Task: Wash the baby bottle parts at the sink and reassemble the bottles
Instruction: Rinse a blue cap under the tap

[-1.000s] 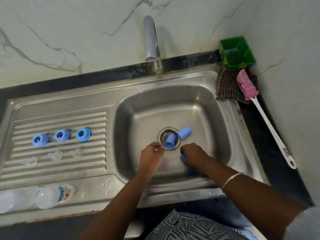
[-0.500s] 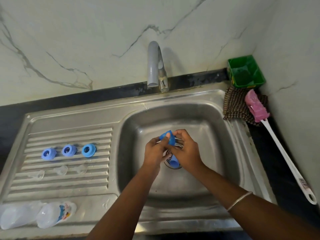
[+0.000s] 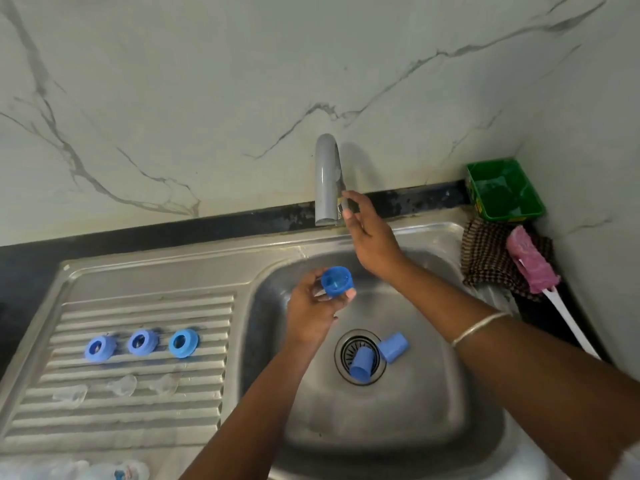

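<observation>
Left hand (image 3: 310,306) pinches one blue cap (image 3: 336,279); right hand (image 3: 372,237), fingers spread, touches the tap (image 3: 325,181). Two caps (image 3: 377,355) lie in the sink (image 3: 398,410); three rings (image 3: 142,342) on the drainboard (image 3: 138,417).

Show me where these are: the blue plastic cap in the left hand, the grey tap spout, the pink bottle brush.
blue plastic cap (image 3: 336,280), head view, open inside
grey tap spout (image 3: 325,181), head view, front
pink bottle brush (image 3: 530,263), head view, sponge head

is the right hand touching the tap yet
Touching. The head view shows the right hand with its fingers against the lever at the tap spout's side, no gap visible.
</observation>
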Demonstrator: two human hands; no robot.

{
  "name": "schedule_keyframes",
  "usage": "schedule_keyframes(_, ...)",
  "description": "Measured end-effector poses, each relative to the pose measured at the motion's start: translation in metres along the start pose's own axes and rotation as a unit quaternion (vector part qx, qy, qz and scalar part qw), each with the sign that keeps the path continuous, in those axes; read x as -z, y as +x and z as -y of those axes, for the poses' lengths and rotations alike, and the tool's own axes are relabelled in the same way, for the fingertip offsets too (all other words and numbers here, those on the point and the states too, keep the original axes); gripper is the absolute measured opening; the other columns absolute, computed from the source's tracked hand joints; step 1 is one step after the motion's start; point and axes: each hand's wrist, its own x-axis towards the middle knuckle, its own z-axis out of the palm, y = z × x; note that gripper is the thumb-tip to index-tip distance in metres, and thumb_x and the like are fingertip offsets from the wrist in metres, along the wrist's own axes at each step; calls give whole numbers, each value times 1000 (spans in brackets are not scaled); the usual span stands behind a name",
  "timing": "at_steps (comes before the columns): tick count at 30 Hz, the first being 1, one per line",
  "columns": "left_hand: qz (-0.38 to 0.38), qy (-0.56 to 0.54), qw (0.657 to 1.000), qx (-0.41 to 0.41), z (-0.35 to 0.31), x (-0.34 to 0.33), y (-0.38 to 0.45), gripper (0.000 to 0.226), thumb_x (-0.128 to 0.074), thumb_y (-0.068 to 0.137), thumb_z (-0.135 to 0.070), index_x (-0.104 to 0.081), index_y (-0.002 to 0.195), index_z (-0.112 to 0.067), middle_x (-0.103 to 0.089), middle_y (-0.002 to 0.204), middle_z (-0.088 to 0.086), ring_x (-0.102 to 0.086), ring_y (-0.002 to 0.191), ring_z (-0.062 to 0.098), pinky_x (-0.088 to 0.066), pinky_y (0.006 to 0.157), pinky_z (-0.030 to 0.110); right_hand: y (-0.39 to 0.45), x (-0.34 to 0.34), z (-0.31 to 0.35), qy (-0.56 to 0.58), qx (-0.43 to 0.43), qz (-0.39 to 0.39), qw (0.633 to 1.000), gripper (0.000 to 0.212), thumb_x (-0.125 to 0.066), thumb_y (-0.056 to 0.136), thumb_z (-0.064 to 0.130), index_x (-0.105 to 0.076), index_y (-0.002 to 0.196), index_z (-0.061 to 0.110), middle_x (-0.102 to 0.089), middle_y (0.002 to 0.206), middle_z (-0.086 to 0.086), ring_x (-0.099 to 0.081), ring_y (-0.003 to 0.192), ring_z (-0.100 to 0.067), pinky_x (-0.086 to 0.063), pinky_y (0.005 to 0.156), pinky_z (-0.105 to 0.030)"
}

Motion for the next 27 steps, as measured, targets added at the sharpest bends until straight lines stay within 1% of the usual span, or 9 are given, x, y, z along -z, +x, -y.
schedule_keyframes(2, 5, 0, 1000, -16, -4, -2, 4, 39, -86, 76, -19, -65, 101, -39, -73, 104, -14, -70, 92, 10, -54, 65, 33, 16, 1, -4, -23, 16, 31, 999, 27, -37, 108, 30, -58, 120, 20, -62, 89, -7, -56, 79, -14, -45, 76, -31)
schedule_keyframes(4, 4, 12, 999, -34, -7, -3, 8, 41, -86, 74, -17, -64, 102, -38, -73, 102, -16, -69, 94, 8, -52, 69, 30, 28, 1, -8, -40, 2, 49, 998, 28, -35, 108, 32, -60, 103, 18, -61, 84, -10, -56, 75, -20, -46, 72, -34)
schedule_keyframes(7, 2, 29, 998, -59, -6, -5, 11, 43, -86, 74, -16, -64, 104, -37, -72, 105, -17, -68, 100, 7, -54, 79, 34, 37, -1, -8, -58, -64, 95, 992, 38, -32, 107, 41, -57, 119, 15, -59, 95, 1, -60, 91, -20, -53, 85, -42)
schedule_keyframes(10, 6, 46, 997, -67, -6, -7, 13, 43, -86, 75, -17, -64, 104, -40, -70, 105, -21, -67, 103, 9, -54, 85, 40, 43, -5, -10, -89, -69, 117, 987, 39, -31, 106, 42, -53, 127, 18, -57, 103, 4, -58, 93, -13, -52, 87, -38)
schedule_keyframes(13, 9, 51, 996, -77, -7, -8, 15, 42, -85, 75, -15, -64, 103, -40, -71, 105, -18, -67, 103, 10, -53, 86, 40, 45, -7, -11, -110, -49, 114, 986, 38, -31, 107, 39, -56, 118, 13, -62, 99, -4, -59, 89, -15, -47, 82, -33)
schedule_keyframes(18, 5, 40, 996, -74, -9, -10, 18, 42, -83, 76, -11, -65, 107, -34, -71, 103, -15, -66, 95, 8, -50, 78, 31, 46, -10, -9, -152, -35, 120, 980, 25, -37, 106, 32, -54, 100, 16, -62, 90, -8, -62, 91, -31, -49, 80, -40)
schedule_keyframes(21, 2, 38, 996, -75, -8, -11, 20, 43, -83, 76, -9, -66, 113, -25, -72, 103, -10, -65, 92, 10, -47, 76, 33, 47, -12, -8, -180, -30, 123, 976, 25, -42, 105, 32, -57, 103, 12, -66, 99, -18, -63, 93, -32, -53, 89, -48)
schedule_keyframes(24, -2, 36, 997, -71, -7, -11, 21, 45, -83, 76, -10, -66, 116, -22, -71, 105, -7, -64, 93, 10, -47, 77, 32, 46, -14, -8, -152, -42, 126, 979, 21, -40, 106, 33, -52, 100, 17, -65, 99, -20, -62, 93, -33, -52, 91, -51)
schedule_keyframes(27, 6, 46, 997, -68, -5, -12, 21, 42, -83, 76, -12, -67, 113, -24, -72, 105, -6, -64, 93, 10, -52, 79, 44, 42, -13, -7, -135, -47, 133, 981, 26, -35, 107, 37, -50, 110, 16, -63, 100, -18, -61, 95, -31, -52, 92, -50)
